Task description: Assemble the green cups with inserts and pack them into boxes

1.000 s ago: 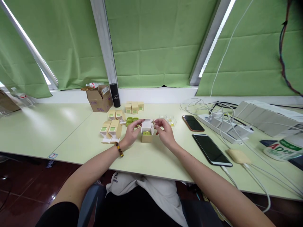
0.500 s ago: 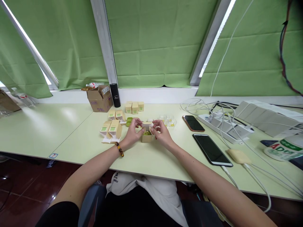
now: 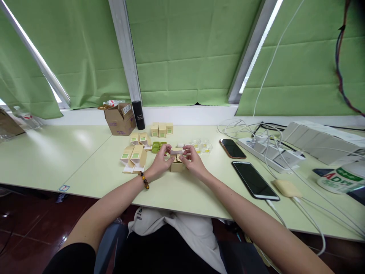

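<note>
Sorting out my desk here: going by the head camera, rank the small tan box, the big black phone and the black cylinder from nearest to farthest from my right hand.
1. Small tan box: touching the right hand.
2. Big black phone: on the right.
3. Black cylinder: far back left, by the window.

**Around the edges of the pale green tabletop**

We see a pale green tabletop [image 3: 85, 160] running under green blinds [image 3: 182, 53]. Far left at the back, an open brown carton [image 3: 121, 121] sits just beside a black cylinder [image 3: 138, 114]. Over on the right we've got two phones lying face up: the smaller phone [image 3: 232, 148] farther back, the larger phone [image 3: 254, 180] nearer us. Beyond them a white power strip [image 3: 270, 154] trails a tangle of white cables [image 3: 242, 127], and a beige pad [image 3: 286, 188] lies near the larger phone.
</note>
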Available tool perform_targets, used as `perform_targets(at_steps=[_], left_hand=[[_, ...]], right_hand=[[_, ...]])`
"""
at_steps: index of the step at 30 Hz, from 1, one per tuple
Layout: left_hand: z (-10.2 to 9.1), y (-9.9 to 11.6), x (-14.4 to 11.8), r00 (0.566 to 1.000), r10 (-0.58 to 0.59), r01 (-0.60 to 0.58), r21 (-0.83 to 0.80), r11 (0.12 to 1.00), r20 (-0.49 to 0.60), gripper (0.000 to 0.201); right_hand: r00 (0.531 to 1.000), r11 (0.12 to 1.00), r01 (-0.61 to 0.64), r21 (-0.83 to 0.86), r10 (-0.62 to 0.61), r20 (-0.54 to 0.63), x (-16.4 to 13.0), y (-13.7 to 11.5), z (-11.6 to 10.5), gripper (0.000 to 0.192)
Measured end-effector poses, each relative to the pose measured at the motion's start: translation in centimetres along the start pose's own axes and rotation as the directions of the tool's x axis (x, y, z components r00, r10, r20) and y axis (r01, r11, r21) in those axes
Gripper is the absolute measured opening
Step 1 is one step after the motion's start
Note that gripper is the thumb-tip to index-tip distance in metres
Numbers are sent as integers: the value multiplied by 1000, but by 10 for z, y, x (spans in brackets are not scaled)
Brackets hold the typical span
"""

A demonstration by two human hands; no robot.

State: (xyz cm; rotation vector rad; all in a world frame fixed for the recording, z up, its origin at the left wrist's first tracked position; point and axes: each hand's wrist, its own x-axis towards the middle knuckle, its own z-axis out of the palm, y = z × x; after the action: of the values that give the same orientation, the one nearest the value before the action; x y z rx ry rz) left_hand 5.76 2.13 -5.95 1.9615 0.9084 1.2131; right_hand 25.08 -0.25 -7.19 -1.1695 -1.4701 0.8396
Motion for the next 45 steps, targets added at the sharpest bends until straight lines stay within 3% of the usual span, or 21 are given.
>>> perform_targets(at_steps=[10,19,24,31,34,37,40,45], left_hand=[[0,11,-1,999,23,-22,-14,1000,34,10],[-3,9,1,999,36,-36,-1,999,38,10],[-4,9,1,998,45,-45,-13,999,31,9],[-6,6,2,997,70,-70,-20,997,29,8],[-12,8,3,991,134,-134,-3,991,3,15],[-19,13,2,966,257,-252,125,960,-25,10],[-25,16,1,931,361,-363,284,888,61,8],[-27,12,0,896,392,-444,390,807,208,10]], right_hand=[[998,998,58,-5,-58,-15,3,4,2,42],[971,972,231,-41,-233,-60,-6,-13,-5,17],[938,937,345,-55,-347,-13,-12,-19,-9,19],[926,923,374,-91,-377,-17,-14,-20,-7,16],[921,917,385,-106,-389,-22,-14,-21,-7,14],[915,909,396,-129,-402,-26,-14,-19,-7,12],[899,888,431,-162,-438,-13,-14,-17,-7,9],[888,863,451,-230,-460,17,-15,-14,-7,12]])
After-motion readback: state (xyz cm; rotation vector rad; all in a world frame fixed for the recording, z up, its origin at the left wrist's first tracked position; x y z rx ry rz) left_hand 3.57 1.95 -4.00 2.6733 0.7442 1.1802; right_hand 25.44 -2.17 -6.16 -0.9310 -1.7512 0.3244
